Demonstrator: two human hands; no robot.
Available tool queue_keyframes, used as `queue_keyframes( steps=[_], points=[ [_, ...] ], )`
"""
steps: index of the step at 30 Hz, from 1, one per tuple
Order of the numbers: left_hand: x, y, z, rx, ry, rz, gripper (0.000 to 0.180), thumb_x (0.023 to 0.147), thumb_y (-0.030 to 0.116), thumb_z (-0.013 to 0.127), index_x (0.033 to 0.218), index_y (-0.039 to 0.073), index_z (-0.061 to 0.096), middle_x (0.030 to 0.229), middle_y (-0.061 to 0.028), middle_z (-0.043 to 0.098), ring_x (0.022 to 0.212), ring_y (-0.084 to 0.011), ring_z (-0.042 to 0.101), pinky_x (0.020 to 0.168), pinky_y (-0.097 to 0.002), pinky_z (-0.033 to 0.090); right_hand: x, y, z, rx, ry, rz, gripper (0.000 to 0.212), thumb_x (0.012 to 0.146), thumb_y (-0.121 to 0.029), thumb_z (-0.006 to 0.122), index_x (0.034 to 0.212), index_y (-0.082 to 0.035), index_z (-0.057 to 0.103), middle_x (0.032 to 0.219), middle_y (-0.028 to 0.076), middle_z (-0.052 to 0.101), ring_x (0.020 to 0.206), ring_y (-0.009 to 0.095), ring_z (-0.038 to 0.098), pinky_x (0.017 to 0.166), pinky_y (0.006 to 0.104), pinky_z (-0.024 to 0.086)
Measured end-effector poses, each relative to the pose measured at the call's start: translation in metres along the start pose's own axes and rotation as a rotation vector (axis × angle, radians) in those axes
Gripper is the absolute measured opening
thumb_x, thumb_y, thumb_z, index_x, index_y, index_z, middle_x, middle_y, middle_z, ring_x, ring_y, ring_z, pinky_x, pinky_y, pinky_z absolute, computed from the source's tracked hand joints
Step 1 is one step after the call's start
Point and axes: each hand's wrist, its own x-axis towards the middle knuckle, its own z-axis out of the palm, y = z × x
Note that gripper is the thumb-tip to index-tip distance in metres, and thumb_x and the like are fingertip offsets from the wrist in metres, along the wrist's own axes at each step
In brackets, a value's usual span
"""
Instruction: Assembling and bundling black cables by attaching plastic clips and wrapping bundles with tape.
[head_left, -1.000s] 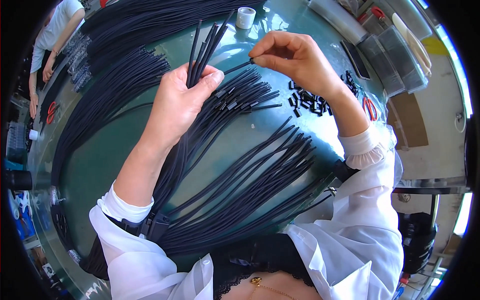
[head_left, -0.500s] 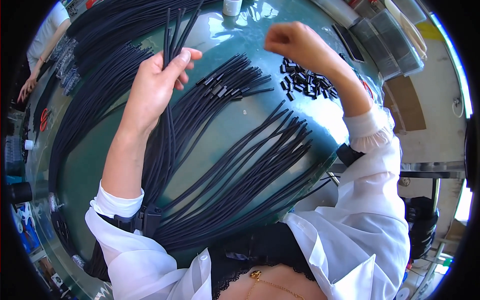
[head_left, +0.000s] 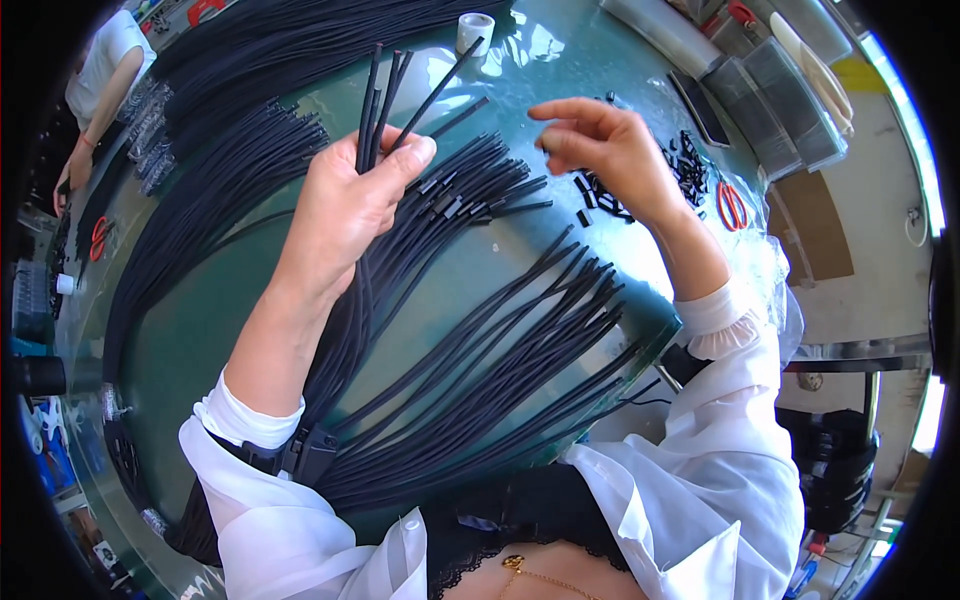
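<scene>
Left hand: I see my left hand (head_left: 345, 205) clamped around several black cords (head_left: 376, 130), their tips fanned above the thumb, one slanting toward the right hand.
Right hand: my right hand (head_left: 615, 155) is up and apart from the cords, index finger stretched out, the thumb near the bent fingers; I can't tell from here whether anything is pinched there.
Cord bundles: a bundle with short black sleeves (head_left: 455, 190) near its ends lies just beside the left hand; another cord bundle (head_left: 520, 370) spreads nearer the body on the green table (head_left: 235, 300).
Small black pieces: a loose heap of small black pieces (head_left: 687, 165) sits on the table, partly behind the right hand and wrist.
Clear boxes: I make out clear plastic boxes (head_left: 790, 105) at the far right edge; their contents are not readable to me.
White cylinder: a short white cylinder (head_left: 475, 38), cup or roll, stands beyond the cord tips; I can't tell what is inside.
Scissors: red-handled scissors (head_left: 733, 205) lie right of the heap.
</scene>
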Motion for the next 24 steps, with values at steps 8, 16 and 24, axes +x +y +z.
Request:
queue_keyframes(
  steps=[8, 16, 24],
  points=[
    [-0.003, -0.003, 0.005, 0.146, 0.019, 0.156, 0.016, 0.084, 0.019, 0.067, 0.084, 0.003, 0.062, 0.07, 0.0066, 0.054, 0.058, 0.0002, 0.044, 0.053, -0.017, 0.036, 0.011, -0.026, 0.026, 0.529, -0.021, 0.028, 0.018, 0.09, -0.012, 0.058, 0.102, 0.001, 0.055, 0.092, 0.014, 0.065, 0.085, 0.021, 0.067, 0.076, 0.0277, 0.057],
    [-0.004, -0.002, 0.004, 0.142, 0.014, 0.175, 0.016, 0.085, 0.019, 0.066, 0.084, 0.003, 0.061, 0.066, 0.0071, 0.051, 0.058, -0.0001, 0.043, 0.052, -0.017, 0.035, 0.011, -0.023, 0.02, 0.199, -0.048, -0.248, 0.017, 0.088, -0.014, 0.062, 0.098, -0.001, 0.059, 0.088, 0.008, 0.064, 0.079, 0.015, 0.065, 0.072, 0.0244, 0.054],
    [-0.012, 0.001, 0.017, 0.015, -0.084, 0.067, 0.02, 0.088, 0.025, 0.061, 0.083, 0.006, 0.057, 0.056, 0.0085, 0.038, 0.046, 0.0003, 0.03, 0.04, -0.0175, 0.022, 0.013, -0.038, 0.042, 0.055, -0.249, -0.295, 0.018, 0.088, -0.016, 0.061, 0.098, -0.001, 0.062, 0.083, 0.006, 0.064, 0.075, 0.011, 0.063, 0.07, 0.0226, 0.053]
  ],
)
